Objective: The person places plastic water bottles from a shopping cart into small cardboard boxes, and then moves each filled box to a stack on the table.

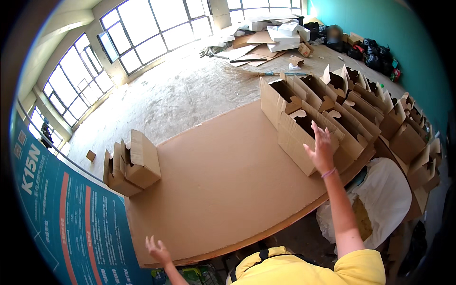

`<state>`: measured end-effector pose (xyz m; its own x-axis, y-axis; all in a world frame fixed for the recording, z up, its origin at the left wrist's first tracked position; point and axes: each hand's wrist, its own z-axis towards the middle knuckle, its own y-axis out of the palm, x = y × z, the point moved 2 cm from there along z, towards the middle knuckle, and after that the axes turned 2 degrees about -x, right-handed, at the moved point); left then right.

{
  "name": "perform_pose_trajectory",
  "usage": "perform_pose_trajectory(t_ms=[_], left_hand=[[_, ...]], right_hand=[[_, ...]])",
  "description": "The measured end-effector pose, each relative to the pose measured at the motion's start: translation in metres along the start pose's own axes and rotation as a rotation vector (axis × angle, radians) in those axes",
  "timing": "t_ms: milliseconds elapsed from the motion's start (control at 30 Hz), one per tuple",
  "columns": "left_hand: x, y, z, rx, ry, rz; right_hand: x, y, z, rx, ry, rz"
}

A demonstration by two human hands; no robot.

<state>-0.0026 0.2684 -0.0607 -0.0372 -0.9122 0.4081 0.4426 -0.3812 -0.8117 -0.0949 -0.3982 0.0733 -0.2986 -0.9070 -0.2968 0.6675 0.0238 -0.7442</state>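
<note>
My right hand (321,151) is stretched out at the near side of the grouped boxes, fingers apart and nothing in it. It overlaps an open-topped cardboard box (295,142) in the front row; whether it touches the box I cannot tell. More open cardboard boxes (359,113) stand close together behind and to the right, flaps up. My left hand (157,250) hovers by the near left corner of the cardboard-covered table (213,190), holding nothing, its fingers spread. Beyond it, at the table's left edge, a pair of open cardboard boxes (144,161) stand side by side.
A teal printed banner (71,213) rises along the left of the table. At the lower right lies a white sack (387,190). On the floor behind are a broom (251,72), a heap of flattened cardboard and white foam (266,40), and black bags (373,52) along the wall.
</note>
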Motion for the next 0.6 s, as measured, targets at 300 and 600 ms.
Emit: perform_pose_trajectory(t_ms=[300, 600], left_hand=[[-0.148, -0.058, -0.143, 0.117, -0.662, 0.159], [-0.268, -0.012, -0.351, -0.702, -1.076, 0.249]], right_hand=[[0.022, 0.014, -0.002, -0.489, -0.135, -0.098], [-0.152, -0.015, -0.059, -0.671, -0.643, 0.352]])
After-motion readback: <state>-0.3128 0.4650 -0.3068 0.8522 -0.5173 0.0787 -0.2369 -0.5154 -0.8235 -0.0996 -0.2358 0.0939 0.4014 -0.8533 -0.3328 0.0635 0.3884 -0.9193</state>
